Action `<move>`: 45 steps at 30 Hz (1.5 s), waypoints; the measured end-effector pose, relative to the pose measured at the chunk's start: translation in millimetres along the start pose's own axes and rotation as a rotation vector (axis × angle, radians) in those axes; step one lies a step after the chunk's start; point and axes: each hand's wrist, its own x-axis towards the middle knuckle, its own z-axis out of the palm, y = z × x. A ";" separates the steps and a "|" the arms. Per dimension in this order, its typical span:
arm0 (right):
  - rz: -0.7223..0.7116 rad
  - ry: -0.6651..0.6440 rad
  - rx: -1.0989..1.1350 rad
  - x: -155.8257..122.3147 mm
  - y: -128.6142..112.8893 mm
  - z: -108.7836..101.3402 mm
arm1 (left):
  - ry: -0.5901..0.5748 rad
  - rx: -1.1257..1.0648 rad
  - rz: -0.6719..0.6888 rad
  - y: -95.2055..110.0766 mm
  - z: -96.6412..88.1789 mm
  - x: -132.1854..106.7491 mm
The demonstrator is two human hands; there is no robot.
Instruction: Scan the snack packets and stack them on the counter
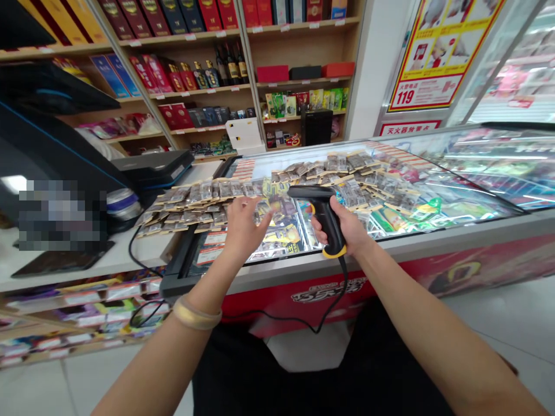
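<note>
My right hand (349, 226) is wrapped round the grip of a black and yellow barcode scanner (326, 216), its head pointing left over the glass lid of a chest freezer (277, 266). A cable hangs from the grip's lower end. My left hand (248, 222), thumb and fingers apart, hovers near the freezer's left part with nothing visible in it. Beside it on the left lie rows of small clear packets (199, 199) with tan edges. Another heap of such packets (359, 176) spreads across the lid behind and right of the scanner.
At the left, a counter holds a screen terminal (47, 150), a black device (151, 164) and a roll of tape (124, 205). The scanner's black cable (281, 319) loops below the freezer edge. Shelves of boxes and bottles (232, 63) stand behind; a pillar (375, 63) rises at right.
</note>
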 end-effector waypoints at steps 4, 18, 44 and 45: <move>-0.129 0.064 -0.051 -33.6 -31.4 -43.1 | -0.163 -0.167 0.076 49.2 26.2 8.8; -0.210 0.334 -0.154 -126.9 -61.9 -141.2 | -0.639 0.091 -0.030 176.5 82.6 17.0; -0.139 0.297 -0.127 -116.1 -54.2 -125.4 | -0.562 -0.967 -0.985 120.5 47.9 41.4; -0.134 0.290 -0.134 -114.5 -54.9 -123.1 | -0.565 -0.948 -0.978 118.9 46.7 41.0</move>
